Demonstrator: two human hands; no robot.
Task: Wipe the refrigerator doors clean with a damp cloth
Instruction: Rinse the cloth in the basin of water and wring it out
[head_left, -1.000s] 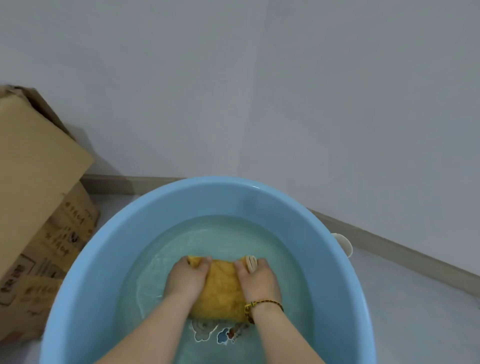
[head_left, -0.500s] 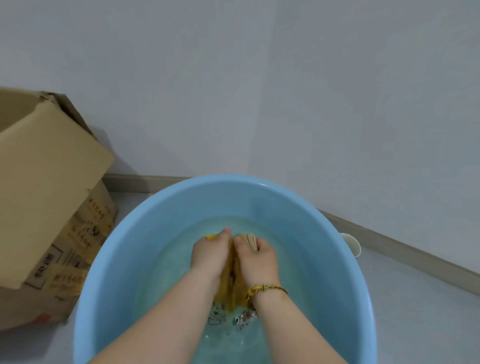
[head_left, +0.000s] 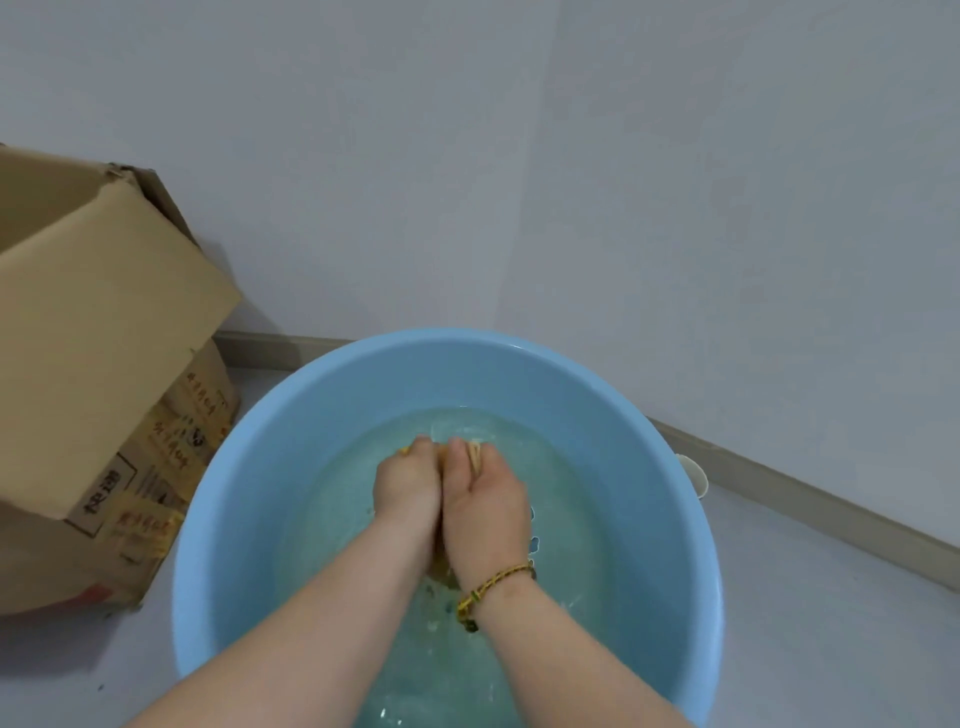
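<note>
A large light-blue basin holds shallow water on the floor in front of me. My left hand and my right hand are pressed side by side in the water, both gripping a bunched yellow cloth. Only thin slivers of the cloth show between and below the hands; most of it is hidden by them. A braided bracelet circles my right wrist. No refrigerator is in view.
An open cardboard box stands on the floor at the left, close to the basin rim. Grey walls meet in a corner behind the basin, with a baseboard along the floor. A small white object peeks from behind the basin's right rim.
The cloth was spread wide between my hands a second ago. My hands have come together and squeezed it into a tight bundle. The view has shifted slightly left.
</note>
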